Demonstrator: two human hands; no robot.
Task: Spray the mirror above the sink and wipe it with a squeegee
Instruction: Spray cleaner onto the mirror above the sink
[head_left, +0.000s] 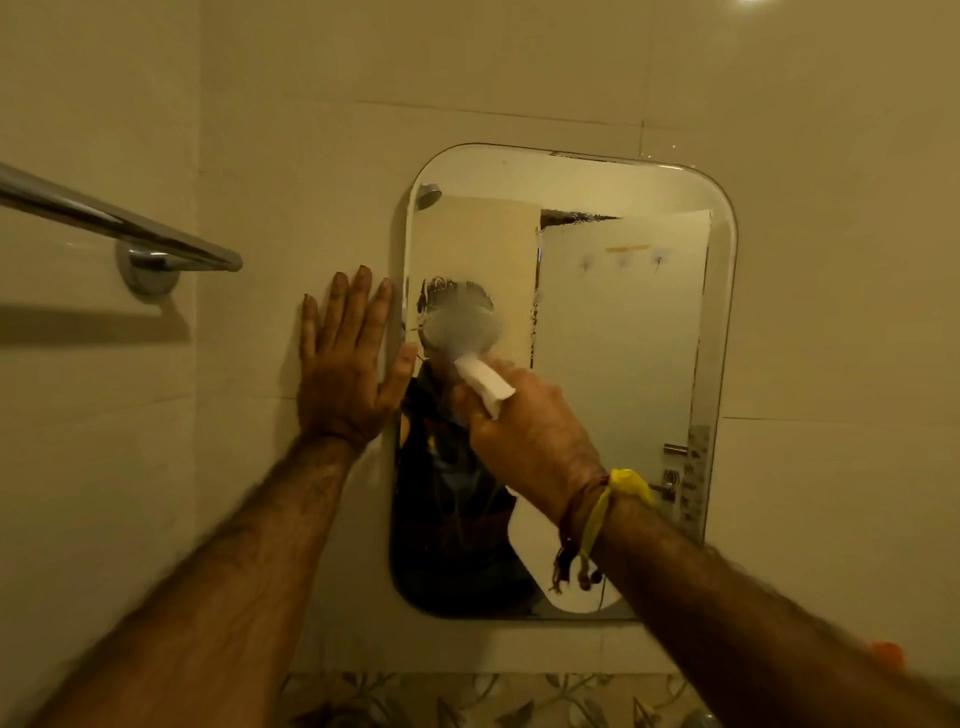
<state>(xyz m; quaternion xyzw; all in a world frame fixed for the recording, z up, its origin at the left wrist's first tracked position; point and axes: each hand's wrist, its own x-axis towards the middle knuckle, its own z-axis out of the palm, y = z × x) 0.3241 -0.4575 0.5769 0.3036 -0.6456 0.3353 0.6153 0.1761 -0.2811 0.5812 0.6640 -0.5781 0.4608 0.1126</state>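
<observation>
A rounded rectangular mirror (623, 322) hangs on the tiled wall, its glass fogged and streaked in the middle and left part. My right hand (524, 431) is closed on a white object (485, 387), a folded cloth or a white handle, pressed against the lower left of the glass. No squeegee blade or spray bottle shows clearly. My left hand (348, 364) lies flat with fingers spread on the wall tile, its thumb touching the mirror's left edge. A yellow and red thread band (608, 509) circles my right wrist.
A chrome towel rail (119, 223) sticks out from the wall at the left, level with the mirror's upper half. A patterned tile strip (467, 701) runs below the mirror. Something orange (888, 652) shows at the lower right. The mirror reflects a door with hooks.
</observation>
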